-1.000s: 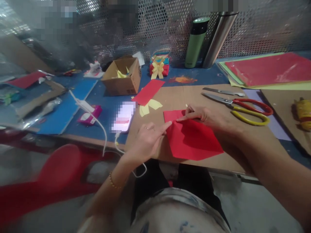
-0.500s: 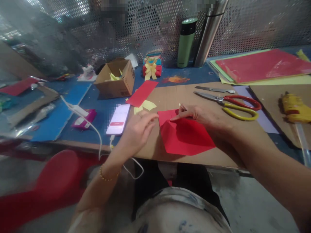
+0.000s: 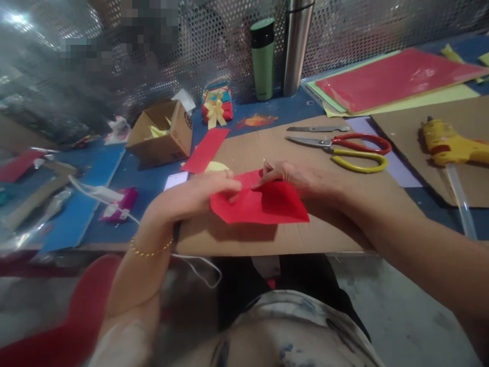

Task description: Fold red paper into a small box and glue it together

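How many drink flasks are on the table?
2: a black-lidded green flask and, to its right, a steel flask, both at the back of the blue table. The blurred left could hide more.

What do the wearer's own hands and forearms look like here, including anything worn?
The left hand is ungloved, with a gold-coloured beaded bracelet near the wrist. The right hand is ungloved too, with no bracelet or sleeve visible.

At nine o'clock the person's left hand (image 3: 206,191) hides most of the phone (image 3: 175,180). Picture edges crop the steel flask (image 3: 297,56) at one, the glue gun (image 3: 450,144) at three and the blurred red chair (image 3: 87,303) at eight.
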A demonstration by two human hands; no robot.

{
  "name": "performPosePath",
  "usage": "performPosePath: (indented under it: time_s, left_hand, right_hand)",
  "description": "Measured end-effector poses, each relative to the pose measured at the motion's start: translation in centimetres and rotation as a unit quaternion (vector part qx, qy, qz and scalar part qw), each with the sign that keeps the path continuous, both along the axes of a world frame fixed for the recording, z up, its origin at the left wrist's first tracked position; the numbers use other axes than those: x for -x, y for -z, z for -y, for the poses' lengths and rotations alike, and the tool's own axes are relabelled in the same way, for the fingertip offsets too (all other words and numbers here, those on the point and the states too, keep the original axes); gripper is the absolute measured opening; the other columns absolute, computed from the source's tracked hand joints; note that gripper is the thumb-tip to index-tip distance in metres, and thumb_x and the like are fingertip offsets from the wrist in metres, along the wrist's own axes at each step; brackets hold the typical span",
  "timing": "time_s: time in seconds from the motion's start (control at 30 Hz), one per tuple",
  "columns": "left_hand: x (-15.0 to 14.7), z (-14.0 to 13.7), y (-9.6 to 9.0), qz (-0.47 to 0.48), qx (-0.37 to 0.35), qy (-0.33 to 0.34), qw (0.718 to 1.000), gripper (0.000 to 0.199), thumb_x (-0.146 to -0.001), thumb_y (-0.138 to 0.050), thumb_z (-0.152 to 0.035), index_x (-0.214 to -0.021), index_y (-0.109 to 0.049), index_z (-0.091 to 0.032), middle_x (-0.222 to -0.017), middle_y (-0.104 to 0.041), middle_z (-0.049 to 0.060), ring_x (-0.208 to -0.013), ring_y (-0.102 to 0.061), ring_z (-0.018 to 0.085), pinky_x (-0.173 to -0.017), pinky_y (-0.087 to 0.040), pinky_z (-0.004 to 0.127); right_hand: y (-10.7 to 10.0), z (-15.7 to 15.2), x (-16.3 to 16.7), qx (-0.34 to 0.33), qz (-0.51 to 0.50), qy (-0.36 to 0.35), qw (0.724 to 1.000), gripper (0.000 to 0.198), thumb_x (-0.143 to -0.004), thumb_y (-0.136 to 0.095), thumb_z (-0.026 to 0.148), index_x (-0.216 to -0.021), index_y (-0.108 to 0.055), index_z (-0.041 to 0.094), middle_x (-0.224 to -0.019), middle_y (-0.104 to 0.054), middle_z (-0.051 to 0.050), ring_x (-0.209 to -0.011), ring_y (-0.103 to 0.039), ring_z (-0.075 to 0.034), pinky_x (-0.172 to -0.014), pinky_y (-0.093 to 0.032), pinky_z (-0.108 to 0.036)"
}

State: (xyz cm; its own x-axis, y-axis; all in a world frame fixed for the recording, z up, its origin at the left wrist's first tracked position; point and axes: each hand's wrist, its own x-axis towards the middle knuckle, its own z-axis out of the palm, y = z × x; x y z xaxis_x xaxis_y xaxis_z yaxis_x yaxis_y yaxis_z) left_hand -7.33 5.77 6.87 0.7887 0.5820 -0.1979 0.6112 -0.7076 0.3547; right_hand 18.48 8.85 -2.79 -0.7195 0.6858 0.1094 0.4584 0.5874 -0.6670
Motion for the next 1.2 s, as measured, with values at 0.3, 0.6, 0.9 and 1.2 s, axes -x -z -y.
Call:
performPosePath:
  time_s: [0.3,0.6,0.9,1.2]
  left_hand:
    - [-0.4,-0.4,0.0,-0.055,0.120,-0.027,0.991,0.042,-0.083,-0.054,-0.004,-0.103,-0.083,-0.027,-0.103,-0.082,-0.001,-0.089,-0.071,0.014,-0.080,-0.051,0.022]
    - [-2.0,-4.3,-1.0,-0.173,0.220,0.012,0.960,0.042,-0.078,-0.068,-0.012,-0.111,-0.085,-0.032,-0.081,-0.079,-0.001,-0.068,-0.069,0.014,-0.068,-0.055,0.022]
    - [-4.0,-4.6,-1.4,-0.215,0.248,0.046,0.943,0.052,-0.078,-0.055,-0.002,-0.112,-0.084,-0.028,-0.076,-0.079,0.000,-0.062,-0.070,0.014,-0.060,-0.050,0.021]
    - [-3.1,-5.2,0.2,-0.188,0.197,0.031,0.962,0.041,-0.070,-0.066,-0.004,-0.093,-0.087,-0.030,-0.078,-0.082,-0.001,-0.069,-0.067,0.016,-0.064,-0.048,0.022]
  right_hand:
    - [0.6,-0.5,0.1,-0.018,-0.005,-0.013,1.000,0.032,-0.099,-0.055,0.028,-0.100,-0.086,0.023,-0.092,-0.063,-0.007,-0.078,-0.050,-0.017,-0.072,-0.036,-0.031]
    - [0.0,-0.1,0.2,-0.014,0.004,-0.014,1.000,0.033,-0.099,-0.054,0.024,-0.101,-0.086,0.020,-0.092,-0.063,-0.009,-0.078,-0.053,-0.017,-0.072,-0.036,-0.031]
    - [0.0,-0.2,0.3,-0.030,-0.005,-0.014,0.999,0.034,-0.095,-0.056,0.014,-0.101,-0.088,0.023,-0.090,-0.068,-0.006,-0.077,-0.053,-0.015,-0.070,-0.037,-0.028]
    - [0.3,-0.1,0.4,-0.041,-0.011,-0.009,0.999,0.037,-0.101,-0.052,0.021,-0.110,-0.087,0.025,-0.088,-0.066,-0.007,-0.079,-0.053,-0.016,-0.070,-0.039,-0.027]
